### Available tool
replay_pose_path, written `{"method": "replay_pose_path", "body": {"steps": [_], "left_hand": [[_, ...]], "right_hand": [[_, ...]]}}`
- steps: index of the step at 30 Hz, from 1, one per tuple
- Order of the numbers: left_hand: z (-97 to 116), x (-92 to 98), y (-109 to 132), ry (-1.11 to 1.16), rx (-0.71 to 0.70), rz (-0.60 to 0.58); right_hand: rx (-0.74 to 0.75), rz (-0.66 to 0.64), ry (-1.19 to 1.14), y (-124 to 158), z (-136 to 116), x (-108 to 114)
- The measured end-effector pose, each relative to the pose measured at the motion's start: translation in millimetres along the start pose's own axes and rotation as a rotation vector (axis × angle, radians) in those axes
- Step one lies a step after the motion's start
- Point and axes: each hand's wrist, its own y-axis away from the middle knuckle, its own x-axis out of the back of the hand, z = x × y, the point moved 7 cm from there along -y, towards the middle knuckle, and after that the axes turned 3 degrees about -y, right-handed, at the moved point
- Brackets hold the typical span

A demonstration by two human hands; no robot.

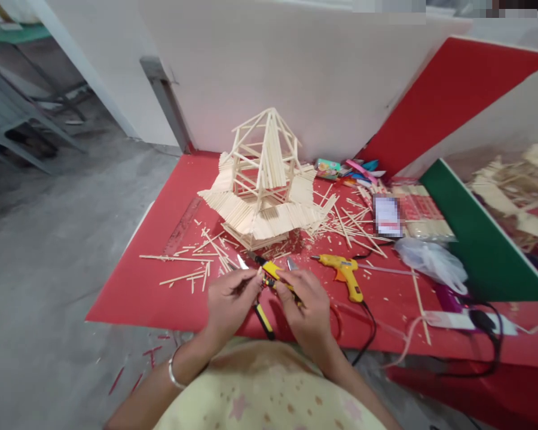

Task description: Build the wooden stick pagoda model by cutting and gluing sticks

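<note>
My left hand [233,298], with a bangle at the wrist, is closed near the table's front edge, fingertips pinched on something small and pale, perhaps a stick end. Beside it my right hand [307,301] is closed around a yellow-and-black tool [271,270], whose dark tip points up and left. The fingertips of both hands nearly meet. Under them lies a black-and-yellow handle [264,319]. Behind the hands stands a pale stick-built tower [269,179] with a flared lower roof. A yellow glue gun [345,275] lies to the right.
Loose sticks [345,224] and scraps cover parts of the red board [134,286]. On the right are a phone [387,216], a plastic bag [430,260], a green board [479,245], a power strip [452,321] and cables. A white wall rises behind.
</note>
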Motion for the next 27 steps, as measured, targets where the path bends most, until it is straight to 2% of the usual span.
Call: {"method": "replay_pose_path", "body": {"steps": [1,3,6,8,11,14,17,19,23,25,27], "left_hand": [[7,-3.5,-1,-0.026,-0.052,-0.015],[16,-9.4,-3,-0.021,-0.099,-0.045],[13,-14.7,-5,0.115,-0.011,-0.087],[8,-16.9,-6,0.193,0.064,-0.101],[7,-19.0,-9,0.246,0.102,-0.102],[20,-16.0,-12,0.251,0.065,-0.098],[32,-1.2,-14,0.220,0.014,-0.047],[35,12.8,-16,0.217,-0.018,0.015],[32,26.2,-19,0.284,-0.038,0.032],[33,26.5,-23,0.309,-0.039,0.008],[40,29.5,-28,0.306,-0.064,0.028]], "right_hand": [[-0.020,0.006,-0.009,1,5,9],[-0.102,0.030,0.124,5,25,31],[-0.379,0.088,0.476,18,77,73],[-0.562,0.065,0.643,29,110,94],[-0.749,-0.086,0.651,39,148,98],[-0.781,-0.097,0.578,41,161,92],[-0.717,-0.032,0.531,45,155,91],[-0.667,0.030,0.468,50,141,94],[-0.540,0.193,0.205,52,94,108],[-0.486,0.221,0.116,43,68,115],[-0.372,0.262,0.063,23,39,124]]}}
